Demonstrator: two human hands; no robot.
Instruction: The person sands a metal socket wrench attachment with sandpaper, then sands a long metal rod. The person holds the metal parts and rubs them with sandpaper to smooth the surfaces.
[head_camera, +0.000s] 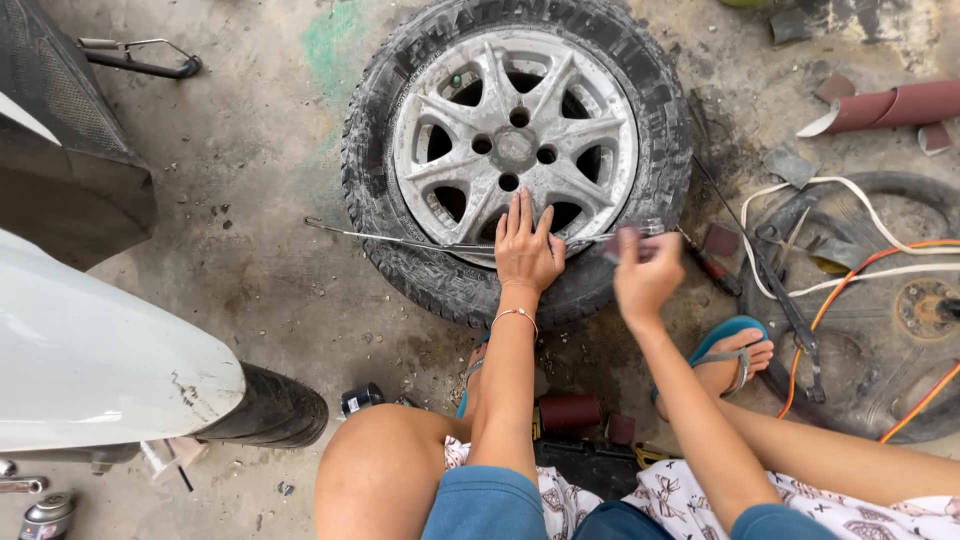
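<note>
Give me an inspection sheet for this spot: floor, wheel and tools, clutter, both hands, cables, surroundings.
Surface: stained, gritty concrete floor.
Job's things: wheel with silver alloy rim lies flat; a thin metal rod lies across its near edge.
Clutter: rolled reddish sandpaper, small dark can, spray can.
Hands: left hand flat on the tyre and rim edge, fingers spread; right hand blurred, pinching a small reddish piece above the tyre.
Cables: white and orange cables over a round black disc.
Surroundings: white car body at one side, with a dark tyre below it.
</note>
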